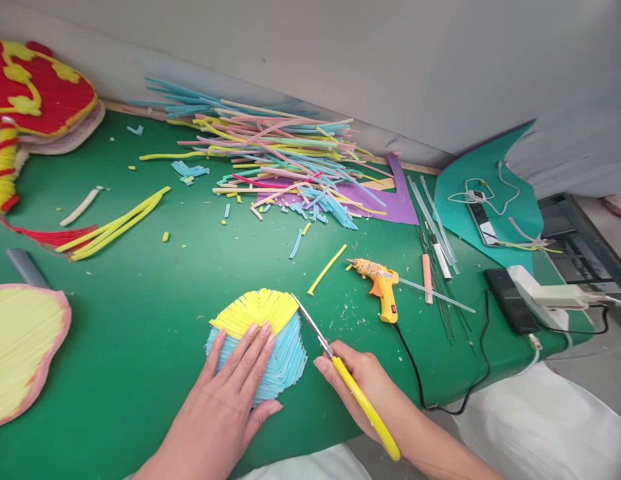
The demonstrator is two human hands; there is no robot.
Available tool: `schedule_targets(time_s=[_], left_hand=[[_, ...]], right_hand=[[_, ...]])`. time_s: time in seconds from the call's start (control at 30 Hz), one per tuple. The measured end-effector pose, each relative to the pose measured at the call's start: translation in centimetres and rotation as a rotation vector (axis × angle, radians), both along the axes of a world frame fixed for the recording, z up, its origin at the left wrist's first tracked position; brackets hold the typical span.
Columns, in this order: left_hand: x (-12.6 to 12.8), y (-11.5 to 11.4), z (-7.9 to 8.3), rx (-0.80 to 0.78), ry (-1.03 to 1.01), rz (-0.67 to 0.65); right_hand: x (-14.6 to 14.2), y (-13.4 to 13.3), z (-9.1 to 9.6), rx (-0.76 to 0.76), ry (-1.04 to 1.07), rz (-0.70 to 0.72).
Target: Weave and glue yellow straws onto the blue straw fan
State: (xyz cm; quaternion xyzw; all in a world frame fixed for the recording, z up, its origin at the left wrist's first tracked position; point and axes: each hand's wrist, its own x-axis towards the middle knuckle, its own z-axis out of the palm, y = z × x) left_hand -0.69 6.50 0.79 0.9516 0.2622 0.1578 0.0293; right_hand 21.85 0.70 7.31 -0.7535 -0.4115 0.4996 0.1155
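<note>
A round piece covered in yellow and light blue strips [283, 360] lies on the green table, yellow at the top and blue below. My left hand [230, 393] rests flat on it, fingers stretched out, covering part of the blue area. Yellow-handled scissors [360, 393] are gripped in my right hand [363, 387]. Their blades look closed, seen nearly edge-on, and the tip is at the yellow area's right edge. Beyond the piece lies a loose yellow strip [328, 269].
A yellow glue gun [383, 287] lies to the right, its black cord trailing. Behind are heaped coloured strips [290, 147] and purple sheet [403, 200]. A power strip [535, 290] sits far right. A red and yellow fan-shaped piece [55, 100] and a pale yellow piece [25, 353] are left.
</note>
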Motion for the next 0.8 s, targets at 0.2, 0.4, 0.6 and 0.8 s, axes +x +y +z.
schedule_targets(time_s=[0.2, 0.4, 0.6, 0.8], left_hand=[[0.0, 0.1, 0.0, -0.001, -0.015, -0.004], [-0.2, 0.1, 0.5, -0.023, -0.044, -0.017], [-0.5, -0.3, 1.3, -0.073, -0.19, 0.017], [-0.6, -0.2, 1.9, -0.08, -0.278, 0.05]], right_hand=[[0.7, -0.3, -0.2, 0.049, -0.058, 0.023], [4.2, -0.5, -0.3, 0.231, -0.289, -0.127], [11.8, 3.1, 0.2, 0.328, -0.697, -0.18], [20.6, 8.6, -2.1, 0.342, -0.907, -0.043]])
